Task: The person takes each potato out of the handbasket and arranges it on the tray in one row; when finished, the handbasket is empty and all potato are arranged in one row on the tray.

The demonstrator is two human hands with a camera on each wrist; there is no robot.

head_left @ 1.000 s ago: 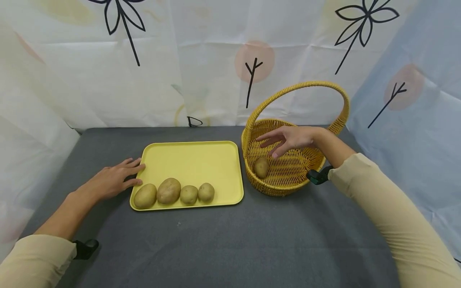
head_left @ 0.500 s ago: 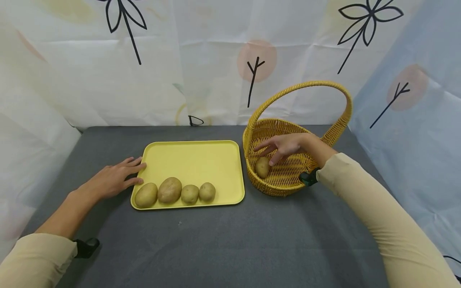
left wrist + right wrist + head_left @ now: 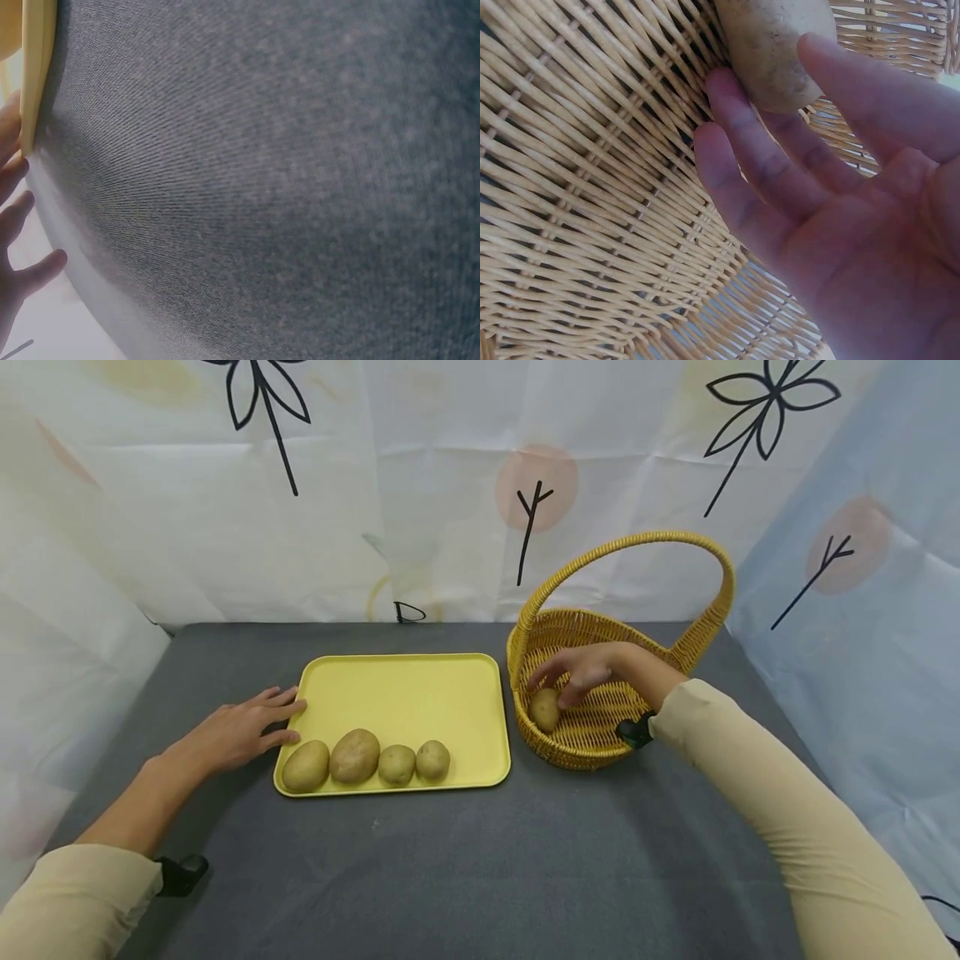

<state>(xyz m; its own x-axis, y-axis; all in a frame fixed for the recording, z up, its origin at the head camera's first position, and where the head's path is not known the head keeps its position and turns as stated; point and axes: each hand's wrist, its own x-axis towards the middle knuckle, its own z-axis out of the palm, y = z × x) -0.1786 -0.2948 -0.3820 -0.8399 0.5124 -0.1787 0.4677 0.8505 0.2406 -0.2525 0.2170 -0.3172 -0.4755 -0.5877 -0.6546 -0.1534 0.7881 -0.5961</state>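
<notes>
Inside a yellow wicker basket (image 3: 592, 747), my right hand (image 3: 581, 672) reaches down over a potato (image 3: 544, 711). In the right wrist view the thumb lies against one side of that potato (image 3: 772, 52), and the curled fingers (image 3: 739, 120) come round its other side. My left hand (image 3: 232, 737) lies with spread fingers at the left edge of a yellow tray (image 3: 405, 693), fingertips on the rim. Along the tray's front edge sits a row of several potatoes (image 3: 355, 757), larger ones at the left. The left wrist view shows only part of the left hand (image 3: 15, 217).
The basket's tall arched handle (image 3: 637, 539) rises above the right forearm. Basket and tray stand close together on a dark grey tabletop (image 3: 450, 868). A white patterned curtain (image 3: 435, 485) hangs behind the table and at both sides.
My right hand has moved down and left inside the basket, its fingers curling round the potato there. The left hand and the row of potatoes on the tray have stayed put.
</notes>
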